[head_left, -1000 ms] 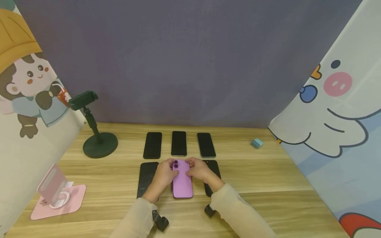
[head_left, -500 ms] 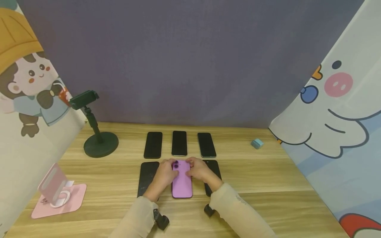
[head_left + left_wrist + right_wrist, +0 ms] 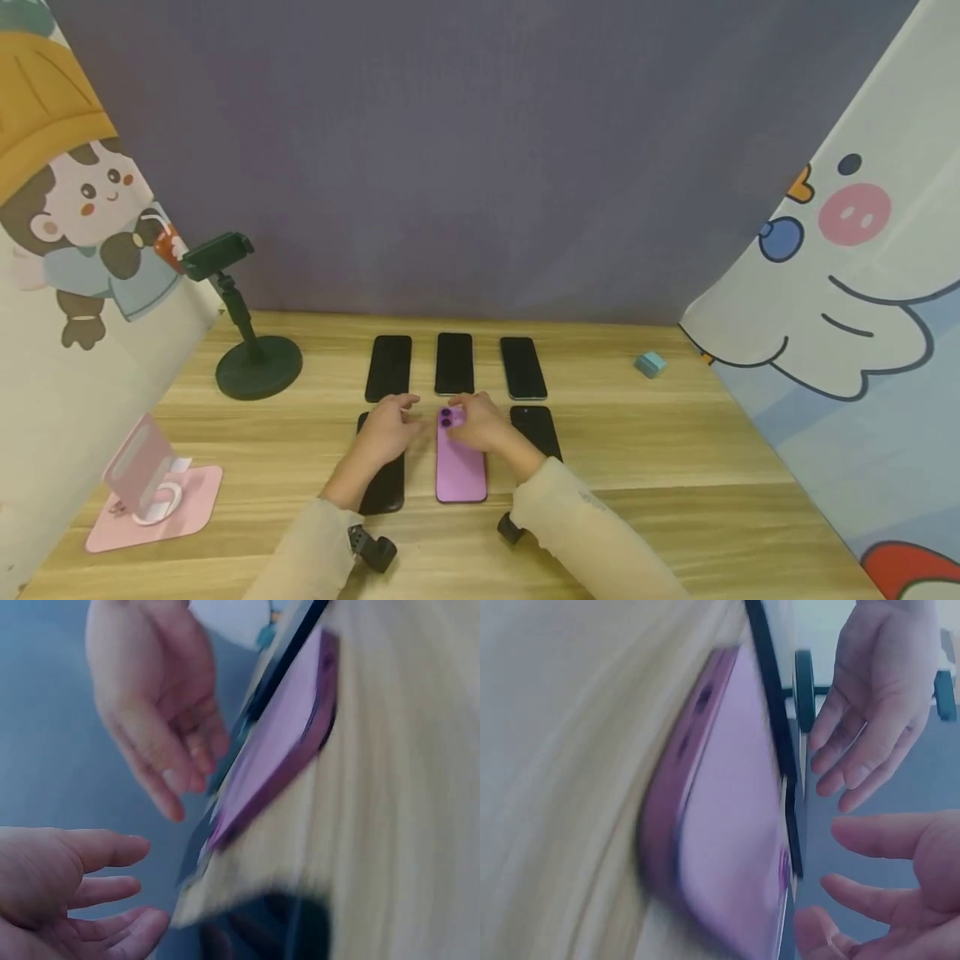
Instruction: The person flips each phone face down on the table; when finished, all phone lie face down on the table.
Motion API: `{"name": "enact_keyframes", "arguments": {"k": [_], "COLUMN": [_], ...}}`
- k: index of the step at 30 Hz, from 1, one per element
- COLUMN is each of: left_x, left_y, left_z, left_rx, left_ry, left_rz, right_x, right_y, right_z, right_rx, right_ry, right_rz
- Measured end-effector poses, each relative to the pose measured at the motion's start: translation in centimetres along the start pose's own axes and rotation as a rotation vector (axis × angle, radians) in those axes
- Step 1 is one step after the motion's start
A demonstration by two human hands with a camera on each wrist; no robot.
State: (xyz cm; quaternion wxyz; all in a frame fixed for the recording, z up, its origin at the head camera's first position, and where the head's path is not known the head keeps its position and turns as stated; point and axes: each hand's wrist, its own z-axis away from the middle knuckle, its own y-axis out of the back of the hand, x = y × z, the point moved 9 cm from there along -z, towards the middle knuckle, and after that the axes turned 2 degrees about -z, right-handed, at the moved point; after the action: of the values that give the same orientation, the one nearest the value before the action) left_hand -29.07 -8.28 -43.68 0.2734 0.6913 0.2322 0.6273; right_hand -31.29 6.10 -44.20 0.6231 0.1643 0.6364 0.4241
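A purple smartphone (image 3: 461, 471) lies on the wooden table, its back with two camera lenses facing up. My right hand (image 3: 482, 427) hovers over its upper part, fingers loosely bent and holding nothing. To its left, my left hand (image 3: 384, 433) is above a black phone (image 3: 386, 487), partly covering it, with fingers relaxed and spread. In the left wrist view, both hands show apart from the purple phone (image 3: 281, 731). The right wrist view also has a gap between the fingers and the phone (image 3: 731, 802). Another black phone (image 3: 536, 425) lies right of it, partly behind my right forearm.
Three black phones, left (image 3: 389, 367), middle (image 3: 454, 363) and right (image 3: 522, 367), form a row behind. A dark green phone stand (image 3: 258, 367) is at the back left. A pink folding stand (image 3: 191, 500) sits at front left, and a small blue block (image 3: 649, 364) at back right.
Both hands have let go of the purple phone and lifted. The left hand has moved left over the black phone; the right has shifted slightly left. The purple phone stays in its place.
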Motion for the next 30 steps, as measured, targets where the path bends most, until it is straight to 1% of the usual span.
{"name": "enact_keyframes", "arguments": {"k": [3,5,7,10,12,15,19,22,24,26,30], "left_x": [-1.7,-3.2,-4.5,-5.8,-6.1,-6.1,-6.2,-6.2,-6.1,-6.1,-6.1], "left_y": [2.4,3.7,4.5,4.9,4.8,4.7,4.5,4.5,4.5,4.4,4.2], "left_z": [0.7,1.2,1.7,2.1,2.2,2.2,2.0,1.9,1.8,1.6,1.4], "left_rx": [0.011,-0.003,-0.027,-0.059,-0.066,-0.062,-0.054,-0.044,-0.032,-0.023,-0.018], "left_ry": [0.017,0.046,0.08,0.118,0.123,0.114,0.104,0.097,0.091,0.087,0.09], "left_rz": [-0.032,-0.04,-0.042,-0.037,-0.041,-0.036,-0.034,-0.033,-0.031,-0.031,-0.036], "right_x": [-1.8,-2.7,-3.4,-4.1,-4.3,-4.5,-4.6,-4.7,-4.8,-4.7,-4.2], "right_y": [-1.3,-2.3,-3.3,-4.5,-5.1,-5.4,-5.7,-5.8,-5.7,-5.6,-5.2], "right_z": [-0.2,-0.4,-0.7,-1.0,-1.2,-1.6,-1.9,-2.0,-1.9,-2.0,-2.1], "right_rx": [-0.017,-0.033,-0.056,-0.087,-0.091,-0.069,-0.041,-0.017,0.011,0.038,0.084], "right_ry": [0.041,0.05,0.042,0.018,0.004,-0.006,-0.035,-0.049,-0.047,-0.047,-0.036], "right_rz": [-0.025,-0.049,-0.09,-0.124,-0.141,-0.142,-0.232,-0.266,-0.234,-0.226,-0.239]}}
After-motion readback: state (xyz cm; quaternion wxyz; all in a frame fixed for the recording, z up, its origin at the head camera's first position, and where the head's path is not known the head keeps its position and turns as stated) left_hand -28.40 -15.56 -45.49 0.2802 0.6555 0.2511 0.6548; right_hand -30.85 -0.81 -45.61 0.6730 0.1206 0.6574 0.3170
